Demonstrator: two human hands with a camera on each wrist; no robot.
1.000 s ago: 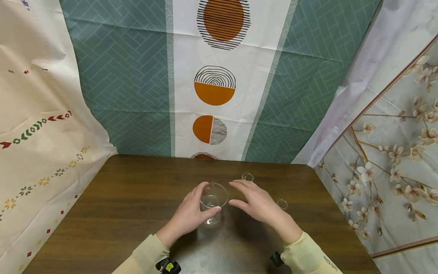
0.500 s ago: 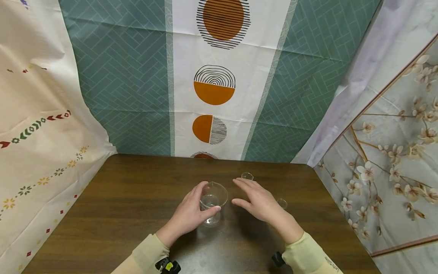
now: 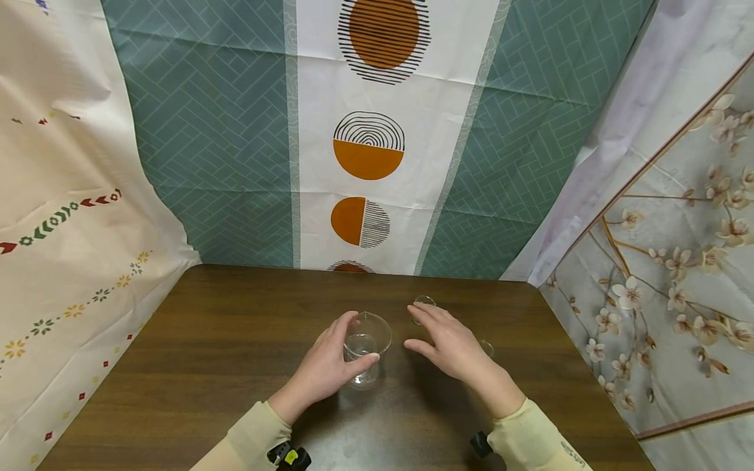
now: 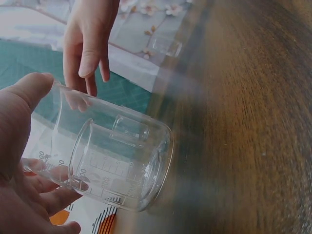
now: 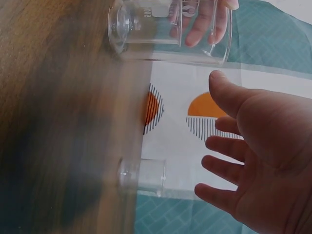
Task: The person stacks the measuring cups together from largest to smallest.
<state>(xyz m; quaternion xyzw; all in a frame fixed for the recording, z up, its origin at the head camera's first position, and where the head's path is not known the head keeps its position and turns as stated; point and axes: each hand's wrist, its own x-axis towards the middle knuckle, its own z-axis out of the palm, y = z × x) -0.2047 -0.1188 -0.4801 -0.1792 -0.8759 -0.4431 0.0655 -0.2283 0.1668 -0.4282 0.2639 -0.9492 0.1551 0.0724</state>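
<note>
A large clear glass beaker (image 3: 370, 327) stands upright on the table, printed with graduation marks. Nested inside it is a smaller glass beaker (image 4: 105, 163), plain to see in the left wrist view. My left hand (image 3: 324, 363) holds the large beaker near its rim, thumb on the near side and fingers round the far side. To the right, apart from that beaker, my right hand (image 3: 450, 343) hovers with fingers spread and nothing in them. Beyond its fingertips stands a small glass beaker (image 5: 153, 176), partly covered by the hand in the head view.
Another small glass vessel (image 3: 486, 348) stands right of my right wrist, mostly hidden by it. The brown wooden table (image 3: 235, 314) ends at a patterned cloth backdrop (image 3: 235, 163). Flowered fabric (image 3: 677, 294) hangs along the right side.
My right hand has drawn away to the right from the large beaker, covering more of the small vessels. The left hand and large beaker have stayed in place.
</note>
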